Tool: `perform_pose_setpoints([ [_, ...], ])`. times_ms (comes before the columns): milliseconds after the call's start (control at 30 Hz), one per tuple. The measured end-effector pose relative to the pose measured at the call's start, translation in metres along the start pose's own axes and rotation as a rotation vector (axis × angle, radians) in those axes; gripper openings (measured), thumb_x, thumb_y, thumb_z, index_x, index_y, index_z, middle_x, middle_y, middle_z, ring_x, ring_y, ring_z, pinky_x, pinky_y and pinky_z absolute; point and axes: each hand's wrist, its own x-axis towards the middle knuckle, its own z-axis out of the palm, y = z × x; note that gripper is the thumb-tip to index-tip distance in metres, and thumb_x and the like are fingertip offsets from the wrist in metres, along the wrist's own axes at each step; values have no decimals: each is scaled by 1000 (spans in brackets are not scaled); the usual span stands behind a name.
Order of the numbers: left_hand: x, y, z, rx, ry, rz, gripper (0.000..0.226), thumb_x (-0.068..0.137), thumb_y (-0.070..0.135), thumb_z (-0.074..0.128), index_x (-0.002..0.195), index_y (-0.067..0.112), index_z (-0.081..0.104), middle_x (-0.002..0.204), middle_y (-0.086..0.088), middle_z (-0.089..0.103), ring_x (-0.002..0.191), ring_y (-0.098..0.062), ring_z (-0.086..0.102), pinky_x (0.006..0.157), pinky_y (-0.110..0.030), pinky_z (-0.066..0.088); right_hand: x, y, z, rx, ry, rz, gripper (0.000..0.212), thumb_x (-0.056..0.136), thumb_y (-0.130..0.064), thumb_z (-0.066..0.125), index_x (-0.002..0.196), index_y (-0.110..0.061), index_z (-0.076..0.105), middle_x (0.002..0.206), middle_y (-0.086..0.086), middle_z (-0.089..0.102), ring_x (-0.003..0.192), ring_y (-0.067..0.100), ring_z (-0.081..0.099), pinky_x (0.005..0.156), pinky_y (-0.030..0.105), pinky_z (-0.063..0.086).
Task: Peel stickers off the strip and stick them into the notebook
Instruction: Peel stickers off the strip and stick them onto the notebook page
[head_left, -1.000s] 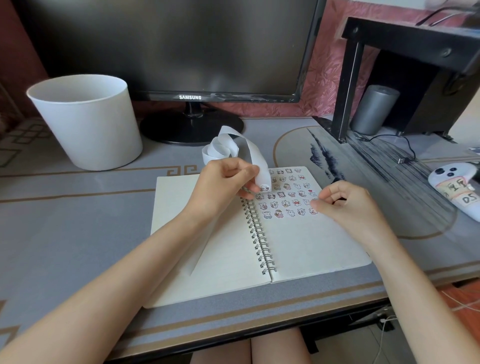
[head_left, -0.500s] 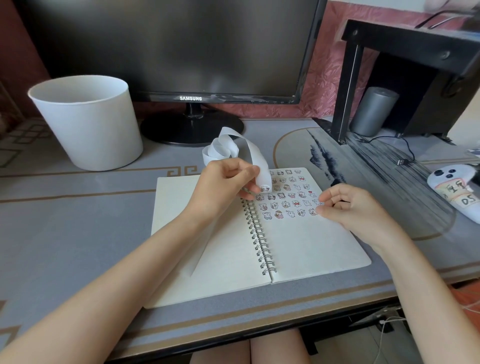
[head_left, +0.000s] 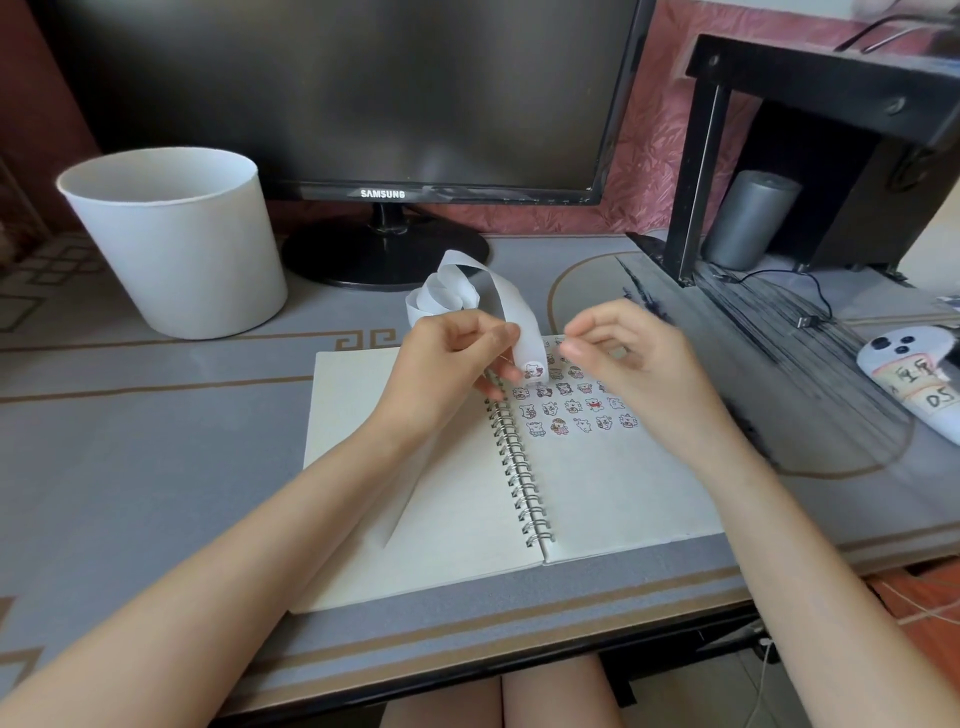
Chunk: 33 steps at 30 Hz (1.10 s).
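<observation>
While the grey surface (head_left: 156, 415) just carries everything, the open spiral notebook (head_left: 623, 493) lying flat on it is where you read the progress: nothing stuck on the left page, right page filled only along its top, lower part bare, so I'd call this well started but nowhere near done. The white strip (head_left: 511, 306) is held up over the spine, a coil of it behind the hands and a loose tail running down across the left page. The left hand (head_left: 447, 364) has its grip clamped on the strip, pinching it near the lower bend. The right hand (head_left: 639, 364) hovers just beside it above the stickered area, its grip a little apart with nothing in it as far as I can tell, bit blurry though. Several rows of small cartoon stickers (head_left: 571, 410) are already on the page. One more sticker (head_left: 533, 370) sits on the strip right by the left fingertips, not yet peeled, so my guess is that's next, and how many remain on the coil I can't tell
</observation>
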Motion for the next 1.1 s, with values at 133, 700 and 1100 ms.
perform_pose_setpoints([
  [133,0,0,-1,-14,6,20,21,95,13,57,81,1,66,60,-1,66,60,-9,64,56,-22,55,2,-2,11,37,-13,-15,20,78,-14,75,89,-25,63,81,-4,70,70,5,60,62,17,41],
  [700,1,-2,1,-3,-123,2,12,91,8,61,89,-1,68,61,4,66,62,-6,65,58,-20,55,0,2,17,176,60,-21,18,80,-2,71,81,-19,67,77,-5,67,71,5,59,72,20,48],
  [1100,1,-3,3,-47,-111,11,10,91,6,60,87,1,69,67,-5,69,64,-9,66,61,-19,54,0,1,17,148,75,-25,19,77,-3,74,76,-21,69,72,-7,69,70,9,60,69,22,50],
])
